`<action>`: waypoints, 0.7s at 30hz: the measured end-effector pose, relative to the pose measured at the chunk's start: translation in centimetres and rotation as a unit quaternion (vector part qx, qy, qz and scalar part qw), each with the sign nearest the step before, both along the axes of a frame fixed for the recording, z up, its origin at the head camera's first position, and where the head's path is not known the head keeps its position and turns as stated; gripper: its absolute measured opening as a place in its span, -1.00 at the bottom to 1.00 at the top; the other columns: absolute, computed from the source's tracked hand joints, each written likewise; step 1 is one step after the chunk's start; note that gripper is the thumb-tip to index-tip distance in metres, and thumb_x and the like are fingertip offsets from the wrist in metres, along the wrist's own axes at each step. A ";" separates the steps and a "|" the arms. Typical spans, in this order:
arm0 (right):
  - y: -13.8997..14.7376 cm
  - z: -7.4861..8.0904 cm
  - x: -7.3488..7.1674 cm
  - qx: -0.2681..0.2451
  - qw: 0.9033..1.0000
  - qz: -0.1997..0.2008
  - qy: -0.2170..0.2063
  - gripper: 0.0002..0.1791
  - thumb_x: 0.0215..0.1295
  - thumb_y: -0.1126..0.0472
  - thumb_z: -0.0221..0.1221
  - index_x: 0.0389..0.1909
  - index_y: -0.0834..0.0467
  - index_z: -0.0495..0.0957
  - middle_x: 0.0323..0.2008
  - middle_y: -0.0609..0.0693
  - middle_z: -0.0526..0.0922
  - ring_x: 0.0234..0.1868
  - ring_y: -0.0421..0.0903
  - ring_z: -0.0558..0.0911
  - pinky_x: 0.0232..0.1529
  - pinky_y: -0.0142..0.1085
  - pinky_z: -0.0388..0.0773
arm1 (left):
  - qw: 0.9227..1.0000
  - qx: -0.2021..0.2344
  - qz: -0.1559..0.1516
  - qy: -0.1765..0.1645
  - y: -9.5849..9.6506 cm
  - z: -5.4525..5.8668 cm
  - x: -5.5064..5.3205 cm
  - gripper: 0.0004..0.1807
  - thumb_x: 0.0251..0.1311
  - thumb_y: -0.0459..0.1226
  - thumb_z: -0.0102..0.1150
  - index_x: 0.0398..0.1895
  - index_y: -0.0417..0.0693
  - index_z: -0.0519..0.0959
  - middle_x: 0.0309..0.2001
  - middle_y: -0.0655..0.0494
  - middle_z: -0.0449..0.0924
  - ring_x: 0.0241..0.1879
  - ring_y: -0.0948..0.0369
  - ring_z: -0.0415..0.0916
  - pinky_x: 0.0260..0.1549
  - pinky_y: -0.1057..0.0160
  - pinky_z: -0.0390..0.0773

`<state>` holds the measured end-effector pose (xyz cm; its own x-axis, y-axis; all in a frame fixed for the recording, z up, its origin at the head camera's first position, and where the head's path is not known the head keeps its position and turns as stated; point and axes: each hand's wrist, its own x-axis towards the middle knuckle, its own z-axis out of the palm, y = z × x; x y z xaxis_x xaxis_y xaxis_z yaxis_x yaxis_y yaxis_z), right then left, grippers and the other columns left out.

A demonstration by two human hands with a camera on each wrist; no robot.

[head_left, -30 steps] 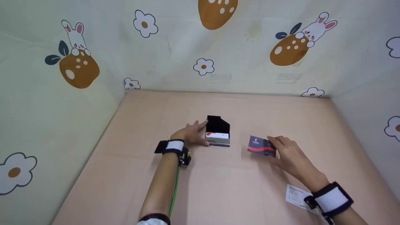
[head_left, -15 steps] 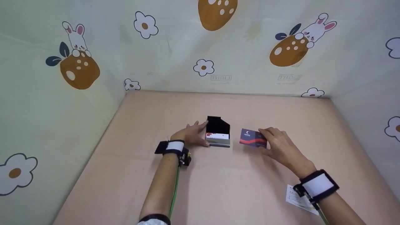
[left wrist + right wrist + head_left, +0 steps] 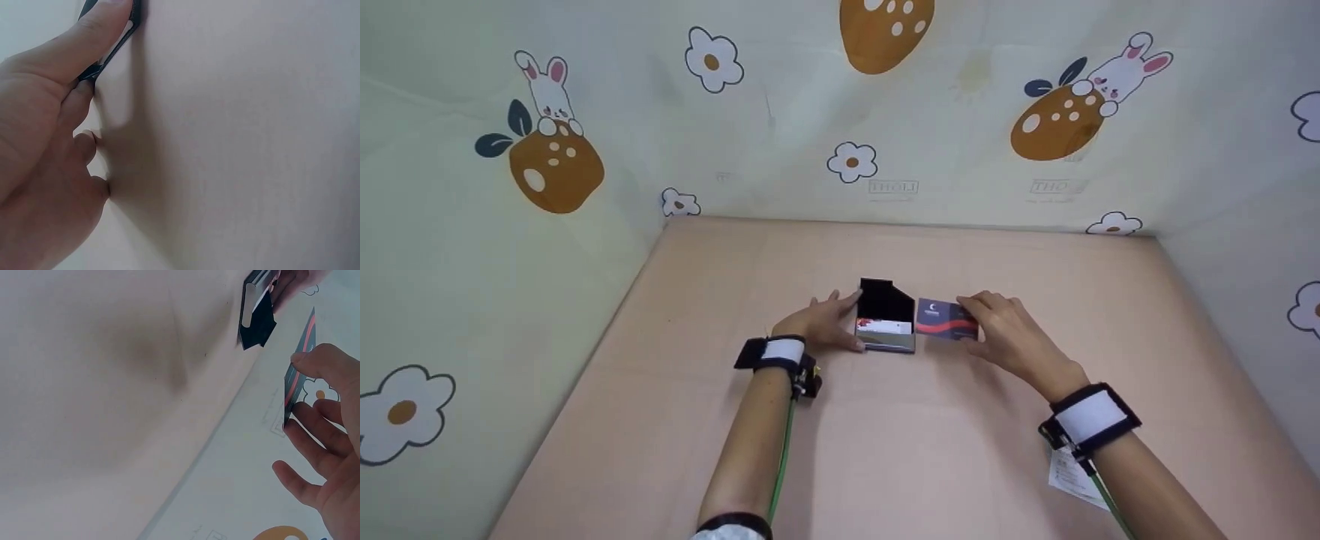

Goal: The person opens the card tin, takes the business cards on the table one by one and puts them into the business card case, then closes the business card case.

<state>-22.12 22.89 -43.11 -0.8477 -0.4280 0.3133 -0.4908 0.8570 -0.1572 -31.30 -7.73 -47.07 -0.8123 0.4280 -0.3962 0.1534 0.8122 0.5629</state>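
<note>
My left hand point(image 3: 826, 322) grips the left side of a card case point(image 3: 887, 300) between thumb and fingers, with the case standing on the table. Its black flap is raised, and a white card with a red print point(image 3: 889, 326) shows in its pocket. In the left wrist view the thumb covers much of the case point(image 3: 115, 45). My right hand point(image 3: 1012, 334) pinches a dark blue business card point(image 3: 939, 318) with a red wavy stripe, held level just off the case's right side. The right wrist view shows this card point(image 3: 298, 371) edge-on between thumb and fingers.
A white business card point(image 3: 1072, 478) lies on the table point(image 3: 900, 457) near the front right, partly under my right forearm. Patterned cloth point(image 3: 780, 112) with rabbits and flowers walls the table at the back and sides. A green cable runs along each forearm.
My right hand has carried the dark blue card left and slightly away from me, up to the case's right side. The left hand and the case have stayed in place.
</note>
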 end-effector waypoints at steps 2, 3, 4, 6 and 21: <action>-0.3 0.1 -0.4 0.004 1.000 0.003 0.005 -0.31 -0.01 0.27 0.50 0.17 0.40 0.54 -0.01 0.27 0.66 -0.02 0.12 0.65 0.00 0.04 0.58 | 1.000 0.000 0.002 -0.002 0.1 0.0 0.0 0.13 0.06 0.11 0.44 0.59 0.52 -0.11 0.65 -0.04 -0.31 0.59 -0.28 -0.43 0.48 -0.42 -0.25; -0.5 0.1 -0.5 0.005 1.000 0.005 0.008 -0.32 -0.02 0.27 0.51 0.17 0.40 0.54 -0.01 0.27 0.67 -0.02 0.12 0.65 -0.01 0.03 0.57 | 1.000 0.001 0.004 -0.002 0.2 0.0 0.0 0.13 0.06 0.10 0.44 0.59 0.53 -0.11 0.65 -0.03 -0.31 0.59 -0.27 -0.43 0.48 -0.42 -0.25; -0.7 0.1 -0.7 0.005 1.000 0.005 0.008 -0.32 -0.02 0.26 0.51 0.17 0.39 0.54 -0.01 0.26 0.67 -0.02 0.11 0.65 -0.02 0.01 0.57 | 1.000 0.000 0.005 -0.003 0.2 0.0 0.0 0.13 0.06 0.10 0.44 0.59 0.54 -0.10 0.65 -0.02 -0.31 0.59 -0.27 -0.44 0.48 -0.42 -0.26; -1.1 0.2 -1.0 0.009 1.000 0.009 0.011 -0.32 -0.02 0.26 0.51 0.17 0.39 0.55 -0.02 0.25 0.68 -0.03 0.11 0.66 -0.03 0.00 0.57 | 1.000 0.000 0.008 -0.004 0.3 0.0 -0.1 0.13 0.05 0.09 0.45 0.58 0.55 -0.10 0.65 0.00 -0.31 0.60 -0.25 -0.44 0.48 -0.42 -0.27; -4.3 0.7 -2.7 0.025 0.999 0.020 0.005 -0.33 0.02 0.20 0.50 0.17 0.34 0.55 0.00 0.23 0.68 -0.01 0.11 0.65 0.02 -0.02 0.56 | 1.000 -0.005 0.007 -0.001 0.0 0.0 -0.1 0.14 0.02 0.12 0.45 0.59 0.53 -0.10 0.65 -0.01 -0.31 0.59 -0.28 -0.42 0.46 -0.45 -0.28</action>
